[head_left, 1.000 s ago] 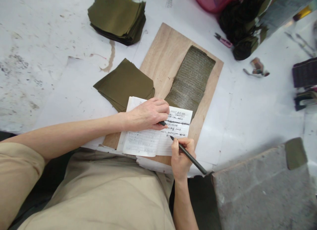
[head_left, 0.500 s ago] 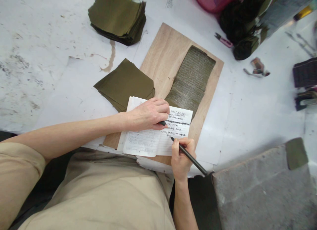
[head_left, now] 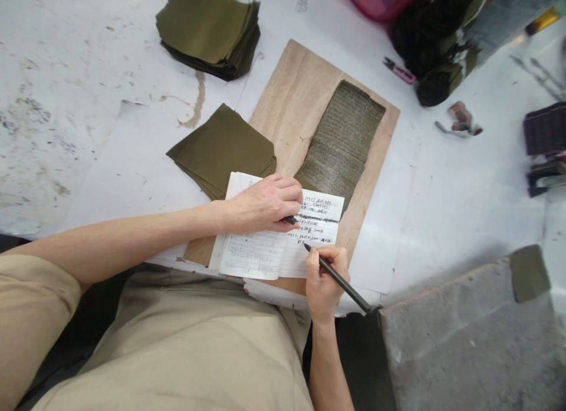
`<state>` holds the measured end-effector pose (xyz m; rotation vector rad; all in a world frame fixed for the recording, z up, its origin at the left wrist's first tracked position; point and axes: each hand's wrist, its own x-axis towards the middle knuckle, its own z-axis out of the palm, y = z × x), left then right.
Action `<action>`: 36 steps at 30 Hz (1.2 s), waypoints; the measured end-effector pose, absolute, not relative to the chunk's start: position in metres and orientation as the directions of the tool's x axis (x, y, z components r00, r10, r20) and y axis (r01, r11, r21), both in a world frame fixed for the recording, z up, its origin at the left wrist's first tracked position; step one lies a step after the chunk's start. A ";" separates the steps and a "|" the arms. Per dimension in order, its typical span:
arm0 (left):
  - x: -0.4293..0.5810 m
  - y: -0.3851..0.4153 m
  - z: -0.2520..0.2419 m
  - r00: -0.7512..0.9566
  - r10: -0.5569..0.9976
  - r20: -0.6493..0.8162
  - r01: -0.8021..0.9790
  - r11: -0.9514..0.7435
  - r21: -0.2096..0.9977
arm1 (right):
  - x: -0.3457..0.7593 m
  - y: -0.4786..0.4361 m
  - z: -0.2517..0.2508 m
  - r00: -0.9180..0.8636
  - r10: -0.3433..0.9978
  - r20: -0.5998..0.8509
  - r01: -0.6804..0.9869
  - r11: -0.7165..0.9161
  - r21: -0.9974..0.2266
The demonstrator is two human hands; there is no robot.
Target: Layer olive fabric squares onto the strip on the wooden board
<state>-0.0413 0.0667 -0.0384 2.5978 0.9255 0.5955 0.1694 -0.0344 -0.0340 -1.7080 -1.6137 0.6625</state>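
Observation:
An open notebook [head_left: 256, 255] with handwritten lines lies at the near edge of a wooden board [head_left: 283, 92]. My right hand [head_left: 326, 281] is closed around a black pen [head_left: 345, 286], its tip at the right-hand page just below the last written line. Across the notebook's upper middle rests my left hand [head_left: 269, 204], fingers curled in, with the end of a black pen cap [head_left: 290, 220] poking out from them. Beyond the notebook, a strip of olive fabric [head_left: 345, 134] with a shiny, ridged face lies on the board. Left of it are loose olive fabric pieces [head_left: 225, 148].
A thick stack of olive fabric [head_left: 206, 28] stands at the back left. Pink thread snips [head_left: 399, 71] lie by dark thread rolls [head_left: 435, 45] and a pink basin [head_left: 380, 1]. At the lower right is a grey worn surface [head_left: 473, 340] with a small olive patch.

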 end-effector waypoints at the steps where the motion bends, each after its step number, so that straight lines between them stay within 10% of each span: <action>1: -0.041 0.067 -0.039 0.700 0.657 0.280 0.520 -0.738 0.431 | 0.170 -0.035 -0.034 0.100 0.991 0.090 0.642 0.004 -0.767; 36: -0.041 0.068 -0.037 0.709 0.649 0.275 0.531 -0.748 0.398 | 0.168 -0.033 -0.032 0.138 0.983 0.121 0.660 0.000 -0.751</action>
